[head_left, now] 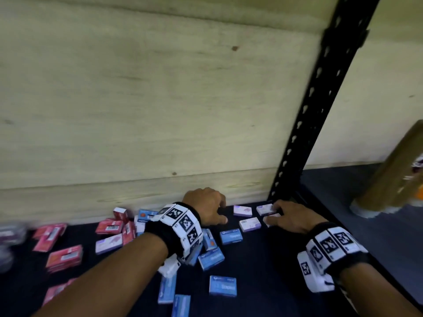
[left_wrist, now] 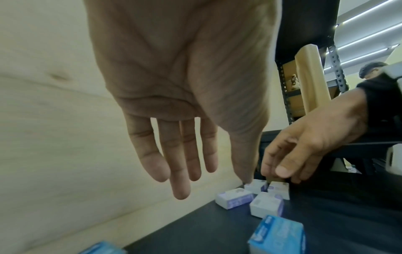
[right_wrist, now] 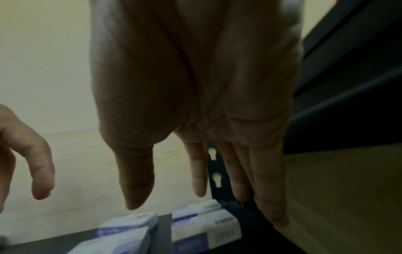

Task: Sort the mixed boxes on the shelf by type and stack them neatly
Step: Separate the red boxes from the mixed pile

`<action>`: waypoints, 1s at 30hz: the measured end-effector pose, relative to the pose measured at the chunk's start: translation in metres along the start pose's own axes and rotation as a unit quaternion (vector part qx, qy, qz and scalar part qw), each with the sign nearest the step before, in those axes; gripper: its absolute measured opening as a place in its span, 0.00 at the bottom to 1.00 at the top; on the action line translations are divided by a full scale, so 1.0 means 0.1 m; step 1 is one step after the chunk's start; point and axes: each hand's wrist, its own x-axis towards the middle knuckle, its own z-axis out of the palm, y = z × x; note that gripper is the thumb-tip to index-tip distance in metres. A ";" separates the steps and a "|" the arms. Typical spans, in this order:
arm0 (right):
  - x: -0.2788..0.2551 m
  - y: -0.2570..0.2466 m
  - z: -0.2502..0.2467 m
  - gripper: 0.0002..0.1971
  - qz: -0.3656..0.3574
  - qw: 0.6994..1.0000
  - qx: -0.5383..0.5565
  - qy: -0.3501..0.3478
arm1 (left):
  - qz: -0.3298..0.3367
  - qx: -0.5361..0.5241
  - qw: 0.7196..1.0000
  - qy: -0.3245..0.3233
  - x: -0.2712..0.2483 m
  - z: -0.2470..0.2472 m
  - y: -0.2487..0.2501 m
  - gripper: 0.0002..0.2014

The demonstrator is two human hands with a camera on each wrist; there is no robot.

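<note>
Fingers of your right hand hang loose, holding nothing, right above the purple boxes. Your left hand is loose too, just left. Right is nearer.

boxes scattered on shelf, wooden panel behind, post right

Four purple-and-white boxes are lying grouped at the far right of the dark shelf, and a fifth is sitting apart among the red ones on the left. About seven blue boxes are showing in the middle and near part. Roughly nine red boxes are lying at the left; blur is making that count uncertain.
</note>
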 end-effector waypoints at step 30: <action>-0.30 -2.78 0.67 0.18 -0.342 0.929 -0.140 -0.038 | -0.230 -0.001 0.971 -0.069 -1.82 0.00 -1.70 0.18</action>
